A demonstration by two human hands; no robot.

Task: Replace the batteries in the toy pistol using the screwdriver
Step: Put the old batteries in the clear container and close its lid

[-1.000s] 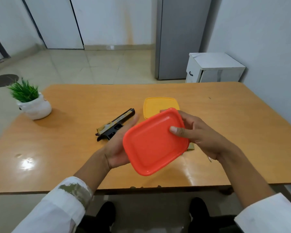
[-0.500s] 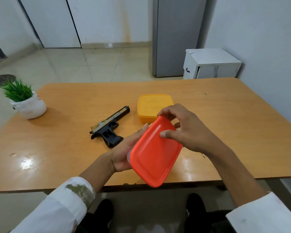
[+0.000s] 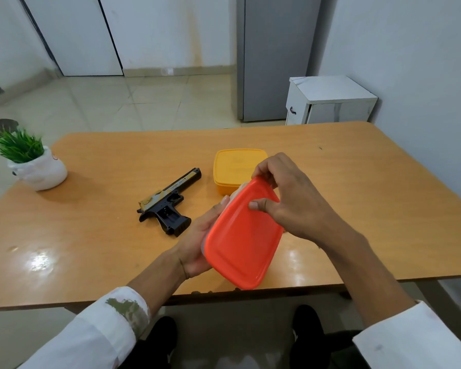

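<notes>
A black and gold toy pistol [image 3: 168, 203] lies on its side on the wooden table [image 3: 104, 235], left of centre. I hold a box with an orange lid [image 3: 244, 235] tilted above the table's near edge. My left hand [image 3: 200, 241] cups the box from below and behind. My right hand [image 3: 285, 198] grips the lid's far corner, thumb on top and fingers curled over the edge. No screwdriver or batteries are visible.
A yellow lidded box [image 3: 236, 169] stands on the table behind the orange one. A small potted plant [image 3: 30, 161] in a white pot sits at the far left. Beyond the table are a white cabinet [image 3: 328, 102] and a grey fridge [image 3: 274, 57].
The orange-lidded box has tilted more upright in my hands. My right hand has shifted up to the lid's far corner and curled over its edge.
</notes>
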